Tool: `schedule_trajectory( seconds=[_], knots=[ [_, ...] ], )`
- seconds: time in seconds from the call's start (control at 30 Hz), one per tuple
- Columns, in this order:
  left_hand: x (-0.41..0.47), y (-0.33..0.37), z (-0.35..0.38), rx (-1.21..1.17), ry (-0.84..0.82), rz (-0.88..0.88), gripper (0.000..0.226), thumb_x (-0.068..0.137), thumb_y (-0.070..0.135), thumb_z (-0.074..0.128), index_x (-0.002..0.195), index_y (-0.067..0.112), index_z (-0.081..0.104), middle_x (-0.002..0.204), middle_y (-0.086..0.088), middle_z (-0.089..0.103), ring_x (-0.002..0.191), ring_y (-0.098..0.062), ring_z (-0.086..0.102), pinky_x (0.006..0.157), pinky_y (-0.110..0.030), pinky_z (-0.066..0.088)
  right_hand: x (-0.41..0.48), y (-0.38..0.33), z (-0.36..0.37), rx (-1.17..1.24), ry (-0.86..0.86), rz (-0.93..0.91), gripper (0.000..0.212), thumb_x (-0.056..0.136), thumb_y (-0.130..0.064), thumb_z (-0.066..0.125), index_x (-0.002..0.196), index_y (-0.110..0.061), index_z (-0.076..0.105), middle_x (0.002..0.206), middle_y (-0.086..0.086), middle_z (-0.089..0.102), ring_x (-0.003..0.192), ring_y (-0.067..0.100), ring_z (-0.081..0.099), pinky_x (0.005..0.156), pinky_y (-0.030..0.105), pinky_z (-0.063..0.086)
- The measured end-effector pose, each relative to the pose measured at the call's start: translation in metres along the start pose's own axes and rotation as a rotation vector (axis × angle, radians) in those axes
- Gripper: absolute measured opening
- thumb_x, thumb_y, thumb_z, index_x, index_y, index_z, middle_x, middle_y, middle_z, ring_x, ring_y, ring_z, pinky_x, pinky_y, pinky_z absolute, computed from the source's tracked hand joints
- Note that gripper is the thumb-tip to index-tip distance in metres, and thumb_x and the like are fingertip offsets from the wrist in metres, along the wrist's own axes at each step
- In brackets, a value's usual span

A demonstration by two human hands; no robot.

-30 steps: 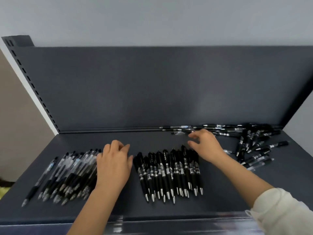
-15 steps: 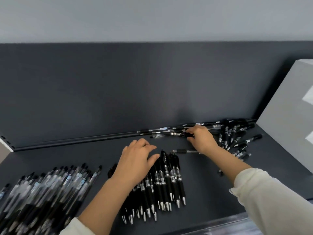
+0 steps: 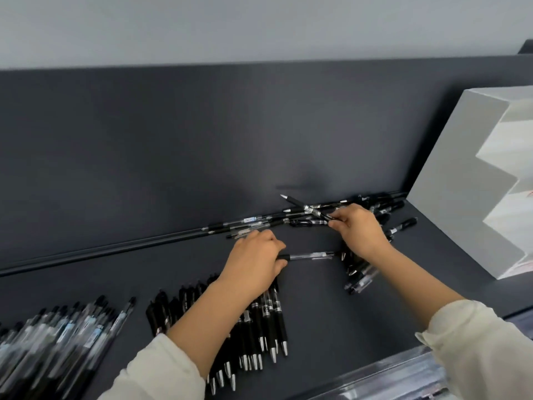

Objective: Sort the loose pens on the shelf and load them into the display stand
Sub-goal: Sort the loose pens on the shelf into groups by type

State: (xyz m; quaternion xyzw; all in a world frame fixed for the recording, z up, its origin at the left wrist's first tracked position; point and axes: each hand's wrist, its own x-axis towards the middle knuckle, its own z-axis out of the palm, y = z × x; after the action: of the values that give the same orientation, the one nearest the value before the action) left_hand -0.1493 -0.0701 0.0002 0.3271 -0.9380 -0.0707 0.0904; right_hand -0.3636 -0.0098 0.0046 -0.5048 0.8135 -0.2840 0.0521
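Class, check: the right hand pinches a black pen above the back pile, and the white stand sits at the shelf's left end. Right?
Wrong: the head view shows the stand at the shelf's right end. The right hand does pinch a black pen above the back pile.

Bare left hand (image 3: 253, 262) and right hand (image 3: 360, 230), loose cream-white left sleeve (image 3: 155, 370) and right sleeve (image 3: 476, 339), soft fabric, cuffs bunched and creased partway up the forearms
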Motion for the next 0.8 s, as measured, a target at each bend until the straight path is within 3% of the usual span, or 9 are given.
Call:
schedule_trajectory(
  seconds=[0.13, 0.23, 0.33, 0.5, 0.63, 0.8],
  knots=[
    [0.022, 0.011, 0.013, 0.095, -0.108, 0.009, 0.036, 0.094, 0.032, 0.053, 0.128, 0.018, 0.056, 0.126, -0.002, 0.051, 0.119, -0.023, 0.045, 0.096, -0.038, 0.041, -0.018, 0.019, -0.021, -0.011, 0.017, 0.054, 0.018, 0.090, -0.017, 0.061, 0.098, -0.003, 0.068, 0.096, 0.013, 0.057, 0.089, 0.029, 0.056, 0.080, 0.034, 0.044],
    [0.029, 0.015, 0.019, 0.081, -0.094, -0.016, 0.026, 0.096, 0.028, 0.050, 0.117, 0.020, 0.063, 0.117, -0.002, 0.055, 0.111, -0.023, 0.052, 0.087, -0.035, 0.044, -0.026, 0.029, -0.028, 0.024, 0.041, 0.083, 0.018, 0.090, -0.018, 0.061, 0.099, -0.006, 0.069, 0.096, 0.012, 0.058, 0.089, 0.027, 0.057, 0.081, 0.034, 0.045],
    [0.030, 0.016, 0.015, -0.018, 0.005, -0.062, 0.019, 0.095, 0.027, 0.051, 0.106, 0.024, 0.066, 0.109, 0.002, 0.056, 0.107, -0.020, 0.052, 0.078, -0.031, 0.040, -0.031, 0.035, -0.032, 0.067, 0.082, 0.106, 0.019, 0.090, -0.020, 0.062, 0.102, -0.007, 0.069, 0.098, 0.010, 0.060, 0.089, 0.024, 0.057, 0.083, 0.033, 0.045],
    [0.011, -0.006, -0.015, -0.116, 0.272, -0.197, 0.017, 0.094, 0.025, 0.053, 0.106, 0.020, 0.064, 0.102, 0.001, 0.061, 0.101, -0.020, 0.054, 0.078, -0.034, 0.046, -0.030, 0.027, -0.031, 0.133, 0.134, 0.053, 0.021, 0.091, -0.019, 0.060, 0.107, -0.008, 0.068, 0.094, 0.005, 0.057, 0.087, 0.018, 0.053, 0.078, 0.025, 0.037],
    [-0.022, -0.043, -0.034, -0.142, 0.324, -0.420, 0.015, 0.092, 0.022, 0.057, 0.103, 0.015, 0.065, 0.099, -0.004, 0.064, 0.091, -0.022, 0.057, 0.073, -0.036, 0.048, -0.027, 0.002, -0.017, 0.174, 0.026, -0.092, 0.020, 0.087, -0.011, 0.064, 0.106, -0.007, 0.069, 0.091, 0.000, 0.052, 0.085, 0.014, 0.051, 0.080, 0.019, 0.034],
    [-0.078, -0.069, -0.042, -0.156, 0.346, -0.589, 0.022, 0.091, 0.019, 0.060, 0.111, 0.011, 0.066, 0.102, -0.007, 0.067, 0.094, -0.025, 0.060, 0.076, -0.032, 0.043, -0.030, -0.029, -0.001, 0.176, -0.291, -0.367, 0.019, 0.082, -0.004, 0.068, 0.099, -0.011, 0.072, 0.087, -0.006, 0.052, 0.078, 0.003, 0.052, 0.076, 0.015, 0.039]
  ],
)
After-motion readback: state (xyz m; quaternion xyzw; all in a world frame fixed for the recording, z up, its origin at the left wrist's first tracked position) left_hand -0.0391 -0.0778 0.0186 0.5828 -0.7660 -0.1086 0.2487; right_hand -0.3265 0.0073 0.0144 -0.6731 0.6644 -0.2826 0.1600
